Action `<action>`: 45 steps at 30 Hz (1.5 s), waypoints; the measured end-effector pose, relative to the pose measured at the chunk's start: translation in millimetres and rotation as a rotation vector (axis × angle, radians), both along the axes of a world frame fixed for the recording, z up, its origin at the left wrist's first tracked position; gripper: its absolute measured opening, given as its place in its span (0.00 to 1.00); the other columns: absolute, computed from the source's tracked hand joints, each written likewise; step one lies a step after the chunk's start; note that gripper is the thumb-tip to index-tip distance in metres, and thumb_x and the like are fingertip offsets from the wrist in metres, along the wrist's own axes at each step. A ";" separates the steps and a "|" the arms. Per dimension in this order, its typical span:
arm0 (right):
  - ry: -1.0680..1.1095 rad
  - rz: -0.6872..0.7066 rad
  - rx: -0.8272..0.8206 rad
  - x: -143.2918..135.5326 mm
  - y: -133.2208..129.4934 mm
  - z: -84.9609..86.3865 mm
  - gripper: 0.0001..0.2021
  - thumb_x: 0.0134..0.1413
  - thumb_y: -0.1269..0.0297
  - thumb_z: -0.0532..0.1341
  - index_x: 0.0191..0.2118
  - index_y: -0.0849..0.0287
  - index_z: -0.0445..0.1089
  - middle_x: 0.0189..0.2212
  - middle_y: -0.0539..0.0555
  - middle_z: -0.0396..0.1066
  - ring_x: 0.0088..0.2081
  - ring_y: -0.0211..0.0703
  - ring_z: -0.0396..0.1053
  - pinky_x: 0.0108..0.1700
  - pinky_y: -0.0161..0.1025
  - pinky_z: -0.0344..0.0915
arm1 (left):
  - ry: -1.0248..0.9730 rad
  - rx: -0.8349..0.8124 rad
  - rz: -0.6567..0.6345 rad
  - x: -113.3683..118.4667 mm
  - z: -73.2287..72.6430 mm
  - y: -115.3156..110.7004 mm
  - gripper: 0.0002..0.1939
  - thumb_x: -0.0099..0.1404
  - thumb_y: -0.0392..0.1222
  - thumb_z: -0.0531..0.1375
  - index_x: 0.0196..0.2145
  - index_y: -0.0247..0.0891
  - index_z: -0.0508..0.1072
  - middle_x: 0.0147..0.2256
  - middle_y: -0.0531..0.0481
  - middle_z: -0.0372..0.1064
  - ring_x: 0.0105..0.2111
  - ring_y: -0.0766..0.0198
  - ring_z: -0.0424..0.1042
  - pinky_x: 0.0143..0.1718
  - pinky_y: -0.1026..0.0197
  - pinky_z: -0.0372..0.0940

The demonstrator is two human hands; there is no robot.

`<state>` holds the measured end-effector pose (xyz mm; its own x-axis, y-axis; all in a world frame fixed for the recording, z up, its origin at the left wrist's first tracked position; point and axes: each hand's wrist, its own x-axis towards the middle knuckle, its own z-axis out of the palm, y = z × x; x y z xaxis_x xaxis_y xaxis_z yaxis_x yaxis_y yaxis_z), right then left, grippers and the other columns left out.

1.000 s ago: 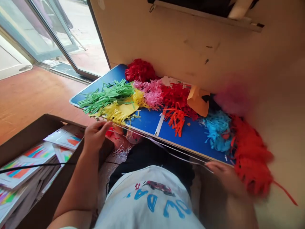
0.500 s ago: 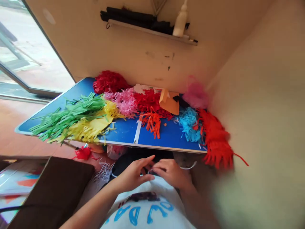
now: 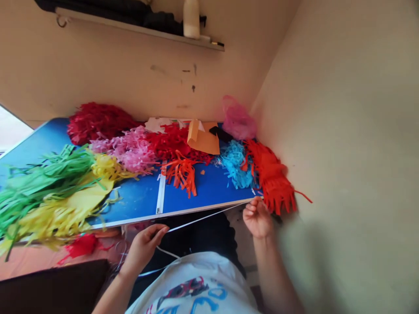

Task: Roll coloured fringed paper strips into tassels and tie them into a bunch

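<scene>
A thin white string (image 3: 206, 216) runs taut between my two hands, just off the front edge of the blue table (image 3: 131, 198). My left hand (image 3: 147, 245) pinches one end of that stretch between thumb and fingers. Closed around the other end is my right hand (image 3: 257, 217), beside the table's right front corner. More string hangs in loops below my left hand. Fringed paper lies on the table: green (image 3: 46, 174), yellow (image 3: 68, 203), pink (image 3: 131, 148), dark red (image 3: 98, 122), orange (image 3: 181, 172), blue (image 3: 236, 163) and red-orange (image 3: 271, 176), the last hanging over the right edge.
An orange paper piece (image 3: 204, 141) and a pink plastic bag (image 3: 238, 120) are at the table's back. Above, a wall shelf (image 3: 131, 27) carries a white bottle (image 3: 191, 19). The wall closes off the right side. A dark brown box-like surface (image 3: 52, 288) is at lower left.
My hands have moved apart from near each other, left hand leftward and right hand rightward and up, with the string now stretched between them. The view has shifted to the right.
</scene>
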<state>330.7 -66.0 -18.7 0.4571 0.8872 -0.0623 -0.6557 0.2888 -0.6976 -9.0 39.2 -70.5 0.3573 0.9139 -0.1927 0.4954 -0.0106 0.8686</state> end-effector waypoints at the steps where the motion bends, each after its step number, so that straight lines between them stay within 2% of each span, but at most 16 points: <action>1: -0.027 -0.022 0.016 3.3 1.7 0.8 0.10 0.40 0.60 0.76 0.29 0.49 0.76 0.22 0.43 0.71 0.21 0.30 0.63 0.23 0.29 0.61 | 0.051 0.024 -0.055 -1.8 1.1 -1.7 0.23 0.60 0.61 0.57 0.34 0.37 0.78 0.24 0.50 0.72 0.24 0.62 0.68 0.26 0.63 0.62; 4: -0.100 -0.087 0.022 5.6 5.4 5.3 0.13 0.39 0.56 0.76 0.24 0.53 0.72 0.26 0.46 0.71 0.28 0.33 0.68 0.32 0.34 0.68 | 0.273 0.148 -0.237 1.9 16.7 -6.8 0.16 0.63 0.52 0.56 0.32 0.40 0.80 0.30 0.48 0.78 0.31 0.57 0.74 0.34 0.61 0.66; 6: -0.112 -0.034 -0.049 -4.6 7.6 7.2 0.15 0.40 0.55 0.75 0.25 0.55 0.70 0.31 0.48 0.73 0.32 0.37 0.70 0.38 0.39 0.70 | 0.391 0.330 -0.262 22.2 37.1 -2.8 0.15 0.64 0.49 0.56 0.34 0.42 0.81 0.38 0.46 0.79 0.37 0.55 0.76 0.39 0.59 0.67; 7: -0.112 0.041 -0.104 -13.8 9.1 7.2 0.15 0.42 0.55 0.74 0.26 0.55 0.69 0.30 0.48 0.73 0.29 0.36 0.69 0.36 0.38 0.69 | 0.406 0.446 -0.236 39.2 49.0 4.5 0.16 0.66 0.50 0.55 0.39 0.43 0.80 0.44 0.46 0.78 0.42 0.54 0.76 0.42 0.58 0.67; 9: -0.128 0.213 -0.207 -37.9 12.7 5.3 0.16 0.45 0.55 0.72 0.26 0.57 0.66 0.25 0.46 0.70 0.19 0.29 0.58 0.24 0.31 0.61 | 0.385 0.615 -0.246 84.2 72.2 32.3 0.17 0.70 0.47 0.51 0.43 0.43 0.79 0.46 0.45 0.76 0.45 0.55 0.74 0.44 0.59 0.66; 11: -0.179 0.326 -0.271 -63.5 16.0 1.1 0.18 0.46 0.54 0.72 0.25 0.58 0.64 0.20 0.44 0.64 0.16 0.26 0.47 0.19 0.28 0.47 | 0.426 0.669 -0.318 134.4 89.4 73.9 0.17 0.70 0.42 0.50 0.40 0.41 0.79 0.40 0.44 0.77 0.42 0.56 0.74 0.43 0.59 0.64; 14: -0.242 0.405 -0.302 -88.3 16.3 -7.3 0.19 0.44 0.51 0.72 0.26 0.60 0.67 0.16 0.42 0.57 0.17 0.26 0.44 0.19 0.28 0.39 | 0.437 0.684 -0.280 191.4 98.6 136.3 0.11 0.64 0.35 0.57 0.37 0.35 0.79 0.40 0.37 0.76 0.44 0.51 0.71 0.45 0.54 0.62; 16: -0.244 0.434 -0.312 -91.5 12.6 -13.2 0.19 0.44 0.50 0.71 0.27 0.60 0.68 0.15 0.41 0.55 0.17 0.26 0.43 0.19 0.29 0.38 | 0.431 0.689 -0.253 205.7 97.0 161.1 0.10 0.62 0.32 0.57 0.34 0.33 0.79 0.39 0.34 0.75 0.45 0.48 0.70 0.46 0.51 0.62; 19: -0.252 0.372 -0.330 -82.1 6.3 -20.5 0.19 0.44 0.50 0.71 0.27 0.59 0.68 0.15 0.41 0.53 0.17 0.27 0.43 0.20 0.30 0.39 | 0.388 0.709 -0.227 192.5 93.6 161.2 0.10 0.63 0.32 0.56 0.32 0.34 0.78 0.39 0.35 0.75 0.47 0.48 0.69 0.50 0.48 0.60; 23: -0.302 0.167 -0.340 -68.9 10.8 -19.4 0.18 0.45 0.49 0.70 0.28 0.59 0.69 0.16 0.41 0.52 0.18 0.28 0.45 0.21 0.31 0.42 | 0.245 0.716 -0.161 142.0 99.0 101.5 0.11 0.69 0.39 0.53 0.40 0.39 0.75 0.44 0.43 0.74 0.50 0.54 0.68 0.54 0.51 0.58; 25: -0.349 0.074 -0.318 -71.3 20.3 -11.5 0.17 0.46 0.49 0.70 0.29 0.58 0.70 0.16 0.42 0.54 0.19 0.30 0.47 0.21 0.31 0.44 | -0.209 0.418 -0.144 118.3 103.8 59.3 0.11 0.69 0.45 0.55 0.37 0.38 0.73 0.34 0.47 0.74 0.37 0.59 0.72 0.42 0.58 0.65; 27: -0.397 0.048 -0.259 -81.1 31.4 0.0 0.15 0.46 0.51 0.70 0.29 0.57 0.70 0.17 0.44 0.58 0.20 0.31 0.52 0.22 0.31 0.49 | -0.553 0.028 -0.119 101.8 106.8 20.9 0.12 0.66 0.50 0.59 0.37 0.38 0.71 0.31 0.50 0.73 0.31 0.63 0.72 0.35 0.62 0.65; 30: -0.396 0.172 -0.166 -103.5 43.4 17.0 0.13 0.45 0.54 0.71 0.31 0.56 0.71 0.22 0.46 0.67 0.22 0.33 0.61 0.25 0.32 0.58 | -0.810 -0.382 -0.018 90.0 105.9 -14.5 0.16 0.58 0.50 0.67 0.36 0.38 0.68 0.26 0.54 0.71 0.24 0.69 0.69 0.28 0.67 0.63; 33: -0.315 0.292 -0.153 -121.4 46.2 23.7 0.13 0.45 0.56 0.71 0.33 0.55 0.72 0.24 0.47 0.71 0.22 0.35 0.66 0.26 0.33 0.63 | -0.854 -0.503 0.010 86.6 100.4 -22.1 0.18 0.56 0.49 0.69 0.33 0.37 0.67 0.22 0.56 0.68 0.21 0.71 0.66 0.25 0.69 0.61; 37: -0.277 0.283 -0.216 -125.7 43.3 17.8 0.10 0.46 0.58 0.71 0.32 0.56 0.74 0.24 0.48 0.72 0.23 0.35 0.67 0.29 0.34 0.65 | -0.855 -0.516 -0.002 84.6 91.0 -16.2 0.18 0.54 0.50 0.70 0.32 0.36 0.68 0.22 0.55 0.68 0.22 0.72 0.65 0.27 0.69 0.62; 45: -0.550 0.253 -0.289 -119.7 42.9 11.2 0.07 0.50 0.59 0.68 0.32 0.55 0.78 0.27 0.50 0.73 0.26 0.38 0.66 0.31 0.36 0.64 | -0.826 -0.476 -0.025 80.1 75.8 -11.8 0.18 0.55 0.52 0.68 0.31 0.36 0.69 0.25 0.53 0.69 0.23 0.70 0.66 0.27 0.67 0.62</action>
<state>211.1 -23.1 -7.5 0.2699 0.9540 -0.1309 -0.2055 -0.0758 -0.9757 71.1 27.4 5.3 0.5655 0.7948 -0.2201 -0.2725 0.4320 0.8597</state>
